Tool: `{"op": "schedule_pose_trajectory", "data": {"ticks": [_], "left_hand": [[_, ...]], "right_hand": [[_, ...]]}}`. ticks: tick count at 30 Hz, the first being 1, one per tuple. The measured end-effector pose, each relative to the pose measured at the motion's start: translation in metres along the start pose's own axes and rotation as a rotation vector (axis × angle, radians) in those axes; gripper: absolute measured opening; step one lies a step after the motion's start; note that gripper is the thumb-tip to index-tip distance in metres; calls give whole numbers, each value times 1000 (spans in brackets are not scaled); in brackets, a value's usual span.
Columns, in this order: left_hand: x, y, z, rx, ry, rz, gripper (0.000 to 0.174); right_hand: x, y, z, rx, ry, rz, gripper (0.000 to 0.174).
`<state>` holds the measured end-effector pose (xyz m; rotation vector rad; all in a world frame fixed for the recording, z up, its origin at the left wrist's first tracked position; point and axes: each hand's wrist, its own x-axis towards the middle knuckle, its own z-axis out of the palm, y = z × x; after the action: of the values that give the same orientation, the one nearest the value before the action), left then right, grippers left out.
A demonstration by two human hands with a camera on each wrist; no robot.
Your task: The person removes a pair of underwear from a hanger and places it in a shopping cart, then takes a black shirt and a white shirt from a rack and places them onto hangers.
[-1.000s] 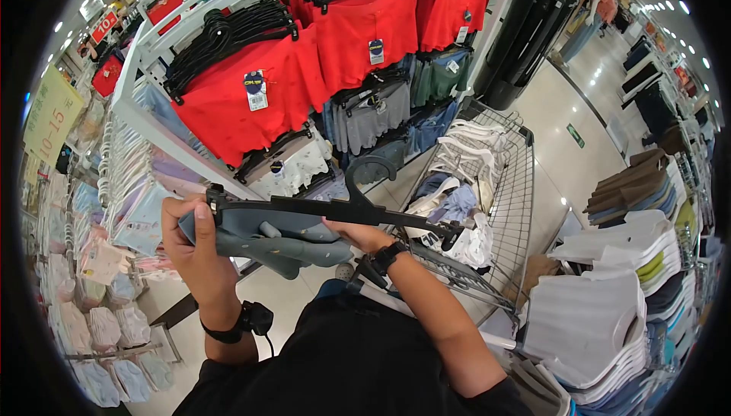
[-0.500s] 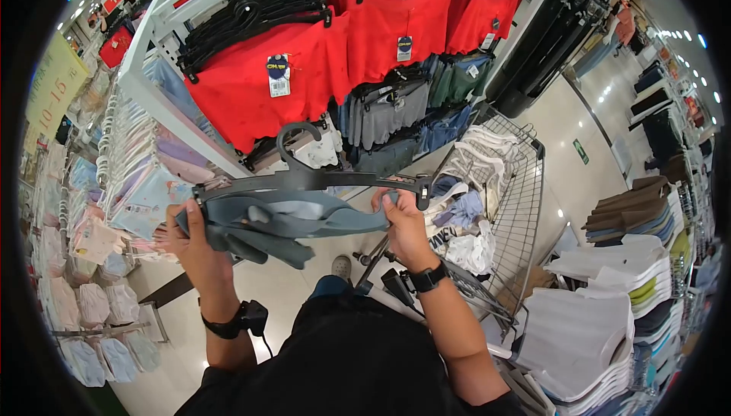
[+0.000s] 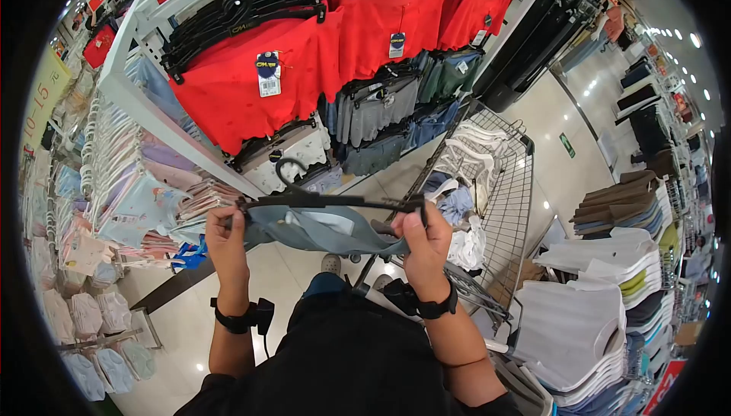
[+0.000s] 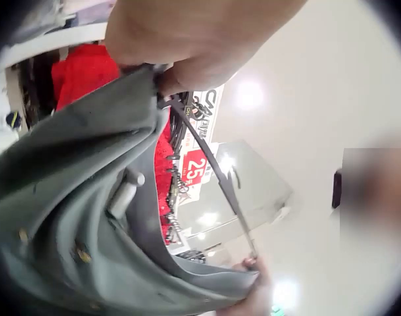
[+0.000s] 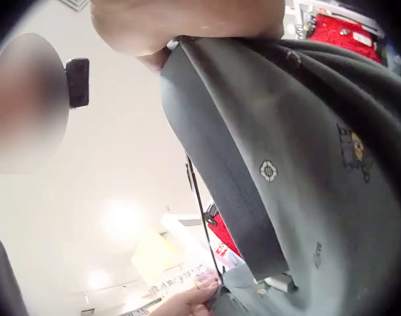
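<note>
In the head view, a pair of grey-blue printed shorts [image 3: 308, 232] hangs from a black clip hanger [image 3: 327, 201], both stretched sideways in front of the body. My left hand [image 3: 228, 244] pinches the left end, thumb up by the clip. At the other end my right hand [image 3: 426, 252] pinches the waistband corner and the hanger's tip. The left wrist view shows the waistband [image 4: 146, 191] gaping between the two hands, with a small grey tab [image 4: 126, 193] on the cloth. Small printed figures [image 5: 269, 171] dot the fabric in the right wrist view.
A white rack ahead carries red shorts [image 3: 251, 73] on black hangers. To the right stands a wire shopping cart [image 3: 506, 187] with white hangers [image 3: 476, 145] and clothes inside. White tops [image 3: 567, 332] hang at the lower right, pastel garments [image 3: 133, 210] at the left.
My right hand has moved from under the hanger's middle to its right end and now pinches there. The shorts are drawn out wider between both hands, and the left hand has shifted right.
</note>
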<state>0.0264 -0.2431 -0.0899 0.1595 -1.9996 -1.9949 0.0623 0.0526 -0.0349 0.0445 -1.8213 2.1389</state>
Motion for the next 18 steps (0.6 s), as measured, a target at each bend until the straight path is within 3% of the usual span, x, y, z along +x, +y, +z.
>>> {"op": "schedule_pose_trajectory", "data": {"ticks": [1,2,5,6,9,12,18], "left_hand": [[-1,5,3,114,-37,3,11],[-3,16,9,201,-19,84,29],[-8,59,19,311,-175,260,42],[-8,66,17,319,-321,300,47],[-8,74,38,203,-658,414,39],[-13,55,40,59,-775,260,31],[-20,54,45,0,-645,206,23]], "right_hand": [[-2,-4,-2,-103,-67,-31,29],[-3,-7,-2,-206,-135,-62,28],[1,-10,10,-424,-456,-237,19],[1,-8,18,-469,-527,-284,19],[-5,1,38,-502,-582,-345,22],[-4,0,43,-498,-596,-308,23],[-1,-4,50,-573,-622,-238,23]]}}
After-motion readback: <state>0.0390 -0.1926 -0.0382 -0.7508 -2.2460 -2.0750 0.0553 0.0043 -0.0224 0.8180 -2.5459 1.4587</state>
